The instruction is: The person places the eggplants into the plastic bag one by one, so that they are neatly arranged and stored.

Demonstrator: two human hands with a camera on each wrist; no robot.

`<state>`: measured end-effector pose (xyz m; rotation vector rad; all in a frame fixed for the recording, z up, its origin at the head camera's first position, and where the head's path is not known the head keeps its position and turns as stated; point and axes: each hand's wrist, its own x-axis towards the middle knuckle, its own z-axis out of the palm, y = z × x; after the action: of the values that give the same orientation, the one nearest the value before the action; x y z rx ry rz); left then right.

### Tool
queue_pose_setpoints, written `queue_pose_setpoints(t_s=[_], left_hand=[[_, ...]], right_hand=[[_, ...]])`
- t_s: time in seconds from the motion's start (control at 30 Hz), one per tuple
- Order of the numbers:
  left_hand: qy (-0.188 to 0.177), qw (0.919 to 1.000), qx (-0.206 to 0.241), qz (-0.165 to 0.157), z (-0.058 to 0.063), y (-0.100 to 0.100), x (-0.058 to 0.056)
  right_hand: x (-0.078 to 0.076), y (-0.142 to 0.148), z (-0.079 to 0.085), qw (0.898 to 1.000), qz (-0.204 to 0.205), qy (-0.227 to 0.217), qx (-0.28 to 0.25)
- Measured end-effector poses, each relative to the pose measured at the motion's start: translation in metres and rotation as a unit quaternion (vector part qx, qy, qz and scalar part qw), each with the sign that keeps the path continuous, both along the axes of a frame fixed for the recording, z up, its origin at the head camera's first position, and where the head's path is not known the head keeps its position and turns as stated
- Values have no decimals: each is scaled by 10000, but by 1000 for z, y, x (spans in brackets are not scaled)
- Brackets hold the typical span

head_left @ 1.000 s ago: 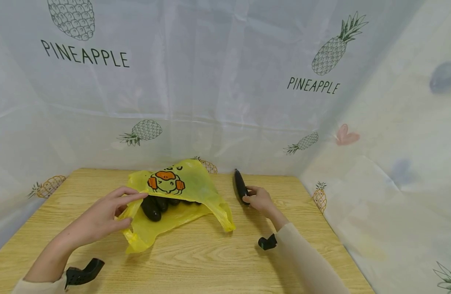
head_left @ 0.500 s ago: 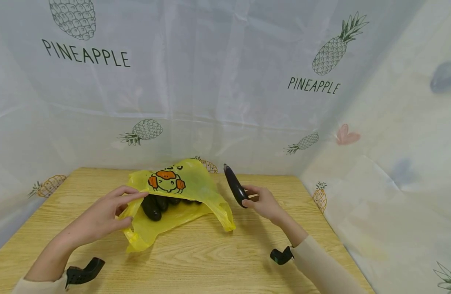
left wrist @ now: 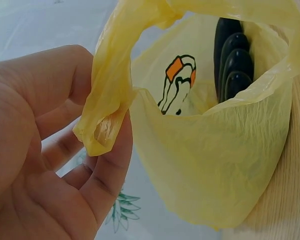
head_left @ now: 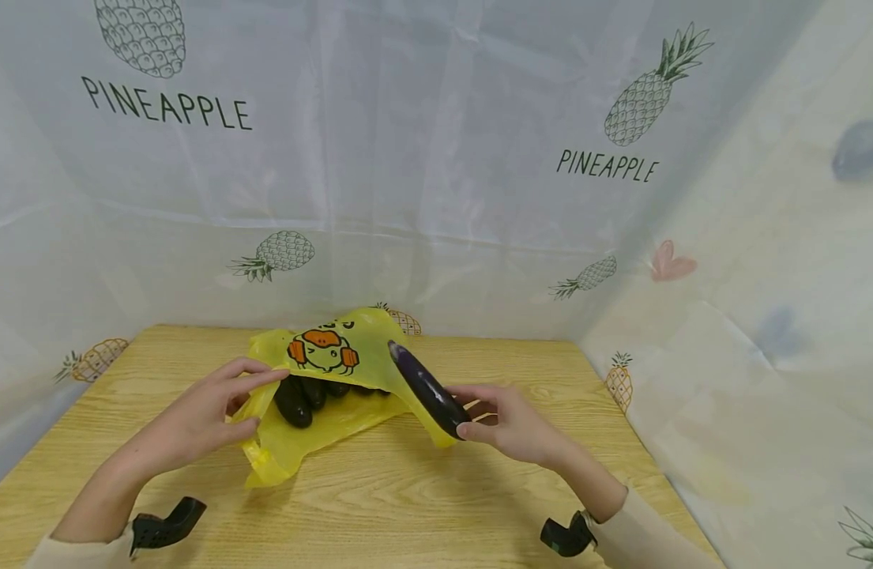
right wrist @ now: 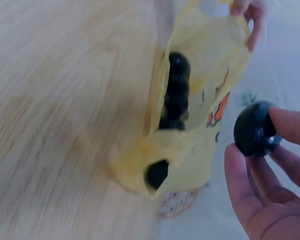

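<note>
A yellow plastic bag (head_left: 365, 348) with a duck print lies on the wooden table, its mouth facing the person. Several dark eggplants (head_left: 294, 403) show inside it. My left hand (head_left: 216, 407) holds the bag at the left of its mouth, raising the upper edge. In the left wrist view the bag's handle strap (left wrist: 107, 85) runs across the thumb and finger. My right hand (head_left: 507, 423) grips one eggplant (head_left: 429, 387) by its rounded end, fingers and thumb around it. Its stem end points up and left, overlapping the bag's right side in the head view.
Patterned pineapple cloth (head_left: 436, 158) hangs behind and along the sides of the wooden table (head_left: 408, 514). A black wrist camera (head_left: 169, 521) sits on the left wrist, with another black wrist camera (head_left: 567, 537) on the right one.
The right hand has lifted the eggplant off the table and brought it left and nearer the person, over the bag's right side. The left hand and the bag have barely moved.
</note>
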<state>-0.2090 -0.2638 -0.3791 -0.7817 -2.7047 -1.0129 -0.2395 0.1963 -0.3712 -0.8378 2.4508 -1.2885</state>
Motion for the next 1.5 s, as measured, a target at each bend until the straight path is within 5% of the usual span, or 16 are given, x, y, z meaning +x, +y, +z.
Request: queue_pose_setpoints(t_s=[0.4,0.77,1.5], left_hand=[[8,10000,-42,66,3,3,0],[62,9999,-24,112,2,4,0],[331,9995,9,0,1,4,1]], right_hand=[[18,-33,-5,9965,586,-516,-296],[15,-65,-22,9930,858,-805,-138],[-14,-170,-61,9970,-9,-761,-153]])
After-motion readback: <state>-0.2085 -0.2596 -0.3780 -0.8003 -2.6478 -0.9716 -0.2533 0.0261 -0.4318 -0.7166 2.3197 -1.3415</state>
